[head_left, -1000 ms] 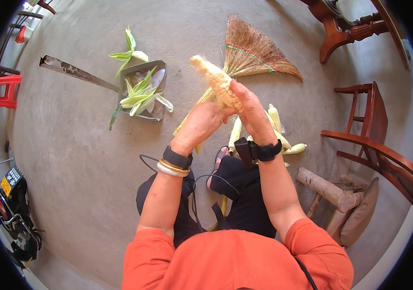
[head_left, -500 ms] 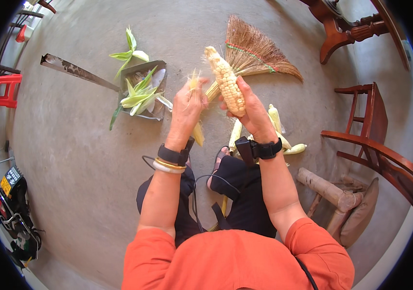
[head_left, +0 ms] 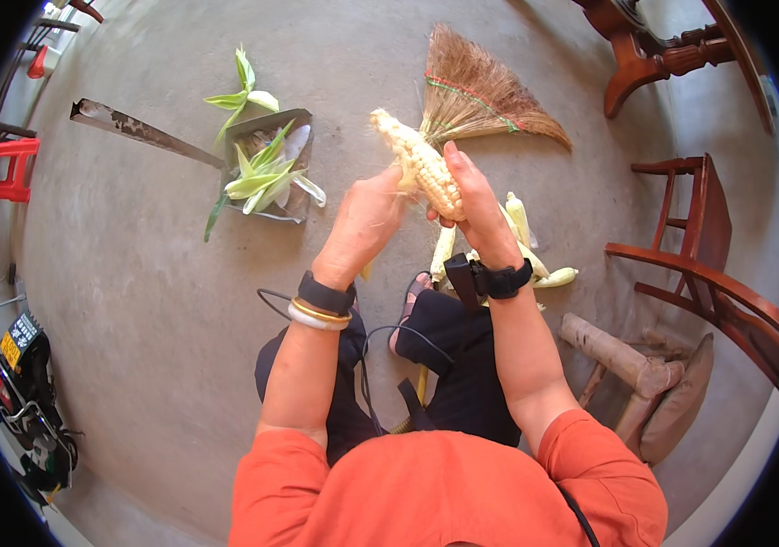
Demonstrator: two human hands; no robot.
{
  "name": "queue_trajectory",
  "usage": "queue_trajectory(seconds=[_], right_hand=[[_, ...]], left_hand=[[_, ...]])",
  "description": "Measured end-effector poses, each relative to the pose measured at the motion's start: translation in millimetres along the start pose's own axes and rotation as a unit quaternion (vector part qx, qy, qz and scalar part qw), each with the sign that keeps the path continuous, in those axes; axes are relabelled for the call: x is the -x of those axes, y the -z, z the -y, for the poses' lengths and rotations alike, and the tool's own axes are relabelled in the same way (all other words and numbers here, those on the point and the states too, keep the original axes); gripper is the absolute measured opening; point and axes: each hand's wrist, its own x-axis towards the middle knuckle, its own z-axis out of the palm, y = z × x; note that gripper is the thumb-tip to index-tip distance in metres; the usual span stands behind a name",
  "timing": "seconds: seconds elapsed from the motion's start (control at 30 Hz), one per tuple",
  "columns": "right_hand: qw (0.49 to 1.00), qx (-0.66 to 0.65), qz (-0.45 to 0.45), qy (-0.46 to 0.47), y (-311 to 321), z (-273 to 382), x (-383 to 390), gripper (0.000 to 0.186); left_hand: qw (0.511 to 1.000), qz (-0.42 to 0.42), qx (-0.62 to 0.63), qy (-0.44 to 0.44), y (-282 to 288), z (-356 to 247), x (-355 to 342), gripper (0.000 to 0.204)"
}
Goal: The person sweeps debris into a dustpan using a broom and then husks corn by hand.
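- Holding a husked corn cob (head_left: pixel 417 164) up over the concrete floor (head_left: pixel 134 301), the person has it tilted, with the pale tip pointing up and away and the butt end down between the two hands.
- The right hand (head_left: pixel 476 205) wraps the lower half from the side, its fingers (head_left: pixel 459 169) lying along the kernel rows and closed on the cob.
- The left hand (head_left: pixel 366 223) meets the butt end from the other side, fingers curled narrow against the base, where a few pale strands of silk or husk seem to hang.
- By its look the cob is stiff and moderately light, an easy load for one hand; it should not bend under grip.
- Kernel rows give a bumpy, fairly grippy surface, though fresh kernels may burst or bruise under hard pinching.
- Best hold, as I judge it, is around the thick middle or the butt, not the thin tapering tip.
- Nearby lie more peeled cobs (head_left: pixel 521 246) by the feet, a straw broom (head_left: pixel 480 96) beyond, and green husks (head_left: pixel 266 173) heaped in a metal dustpan (head_left: pixel 303 123).
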Motion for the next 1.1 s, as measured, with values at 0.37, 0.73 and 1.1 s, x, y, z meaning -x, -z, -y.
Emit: queue_trajectory(seconds=[0.37, 0.73, 1.1], right_hand=[[0.993, -0.062, -0.04, 0.095, 0, -3, -6, 0.051], [0.994, 0.039, -0.107, 0.0, 47, -19, -32, 0.051], [0.899, 0.145, -0.374, -0.176, 277, -195, -14, 0.043]], left_hand=[[0.997, -0.074, -0.019, -0.005, -3, -16, 1, 0.03], [0.974, -0.199, -0.108, 0.025, 33, 15, -7, 0.036], [0.865, -0.278, -0.41, 0.079, 163, 166, -37, 0.039]])
